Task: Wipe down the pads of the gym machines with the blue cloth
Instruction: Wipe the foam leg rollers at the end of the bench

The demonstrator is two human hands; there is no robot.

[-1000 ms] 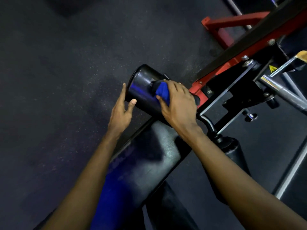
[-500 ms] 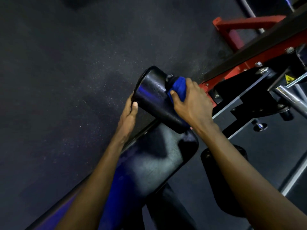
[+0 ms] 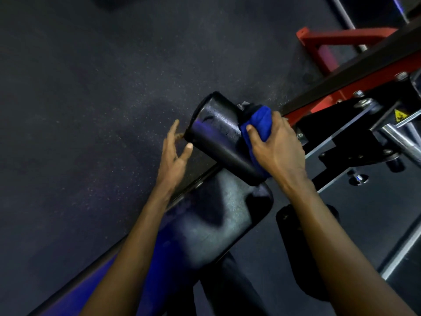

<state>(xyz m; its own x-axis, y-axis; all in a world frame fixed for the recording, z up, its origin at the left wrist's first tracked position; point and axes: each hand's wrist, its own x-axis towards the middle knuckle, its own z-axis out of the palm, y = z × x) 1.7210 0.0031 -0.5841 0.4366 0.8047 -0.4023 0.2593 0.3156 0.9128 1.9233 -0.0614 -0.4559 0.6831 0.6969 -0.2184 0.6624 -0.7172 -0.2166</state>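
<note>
One sign only: a yellow warning sticker (image 3: 399, 115) on the black bracket (image 3: 341, 124) of the machine, far right in the head view. It's a yellow triangle with a dark pictogram inside, too small and blurred to tell which hazard it shows. It sits just below the red beam (image 3: 378, 80), right of two bolt heads (image 3: 364, 102). A chrome rod (image 3: 412, 117) runs just beside its lower edge. Any wording on the sticker can't be made out, and there are no readable words, brand names or numbers anywhere else in view
</note>
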